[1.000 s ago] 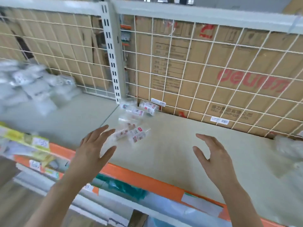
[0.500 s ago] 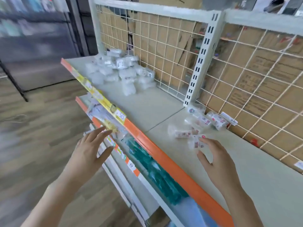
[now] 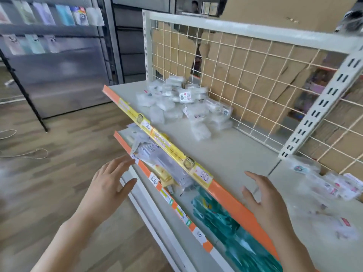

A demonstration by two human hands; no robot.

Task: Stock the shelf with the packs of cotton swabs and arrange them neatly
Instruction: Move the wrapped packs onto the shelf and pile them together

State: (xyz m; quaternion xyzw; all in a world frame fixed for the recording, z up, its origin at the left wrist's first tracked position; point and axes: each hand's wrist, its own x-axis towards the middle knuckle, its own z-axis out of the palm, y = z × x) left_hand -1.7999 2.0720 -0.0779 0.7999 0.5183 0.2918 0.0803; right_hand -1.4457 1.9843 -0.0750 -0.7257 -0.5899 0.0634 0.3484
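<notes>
Packs of cotton swabs (image 3: 182, 103) lie in a loose heap at 12 o'clock on the shelf (image 3: 225, 154), against the wire back (image 3: 245, 75), probably dumped there to await sorting. A second scatter (image 3: 337, 187) sits at 3 o'clock. That makes two groups (single packs blur too much to count). Your left hand (image 3: 110, 183) and right hand (image 3: 265, 195) hover empty, fingers spread, likely poised to gather.

Teal packets (image 3: 225, 218) lie on the lower tier (image 3: 198, 234) between the left hand (image 3: 110, 185) and the right hand (image 3: 269, 201). Wood-look floor (image 3: 59, 163) spreads left of the left hand. Far beyond both hands, cardboard boxes (image 3: 265, 75) stand behind a white wire-mesh panel (image 3: 235, 28).
</notes>
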